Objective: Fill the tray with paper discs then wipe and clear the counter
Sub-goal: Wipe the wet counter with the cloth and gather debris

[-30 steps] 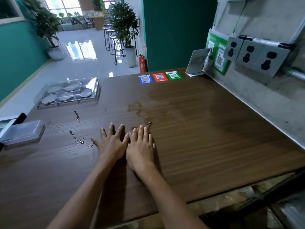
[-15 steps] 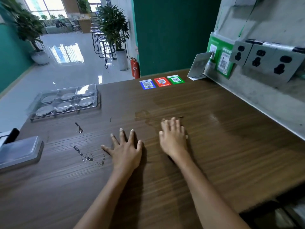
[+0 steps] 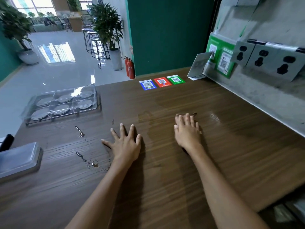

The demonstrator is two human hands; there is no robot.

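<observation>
Wood-grain counter [image 3: 247,154] is carrying both of the person's palms, and the two hands are now sitting well apart where a second ago they were pressed side by side. The left hand [image 3: 126,144] is lying flat with its fingers spread wide, holding nothing, close to a trail of water droplets [image 3: 92,164]. The right hand [image 3: 187,131] is resting flat farther right with its fingers close together, also holding nothing, just past a faint wet smear [image 3: 148,119] that is shining between the hands. I'm reading this as a bare-handed sweep spreading outward over the damp patch, so the wiping seems to be under way, though moisture is clearly remaining.

Over at the far left, the clear plastic tray [image 3: 97,103] is standing on the counter with a grey paper disc [image 3: 61,107] showing in each of its six compartments, so the filling looks finished. A closed clear box [image 3: 18,159] is sitting at the near left edge.

Three QR-code stickers [image 3: 162,82], blue, red and green, are lying in a row near the far edge; their small print is too fine to read, as is the green QR sign [image 3: 221,58] beside the wall sockets [image 3: 272,61].
</observation>
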